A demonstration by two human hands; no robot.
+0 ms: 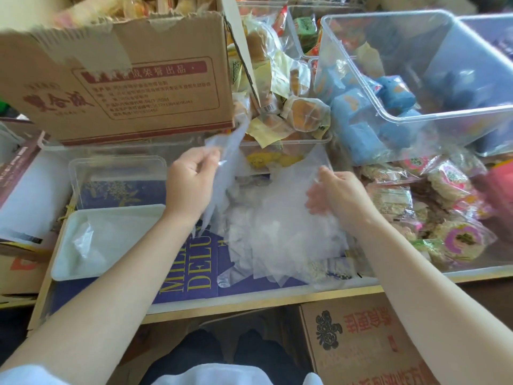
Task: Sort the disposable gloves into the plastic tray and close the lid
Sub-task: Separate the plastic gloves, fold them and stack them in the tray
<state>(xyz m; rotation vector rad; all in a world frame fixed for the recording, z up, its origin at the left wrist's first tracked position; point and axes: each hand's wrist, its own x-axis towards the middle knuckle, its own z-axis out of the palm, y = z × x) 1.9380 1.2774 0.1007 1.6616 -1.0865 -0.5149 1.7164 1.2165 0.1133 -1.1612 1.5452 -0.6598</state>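
Note:
A pile of clear disposable gloves (280, 234) lies on the purple printed surface in front of me. My left hand (191, 184) pinches one clear glove (222, 173) and holds it up so it hangs over the pile's left side. My right hand (336, 193) grips a bunch of clear gloves at the pile's right side. The white plastic tray (63, 262) sits at the left with one crumpled glove (86, 243) inside. A clear lid (116, 165) stands tilted behind the tray.
A torn cardboard box (116, 79) looms at the back left. Clear bins (416, 65) with wrapped snacks and blue packets fill the back and right. Packaged cakes (449, 218) lie at the right. Another cardboard box (361, 343) sits below the table's front edge.

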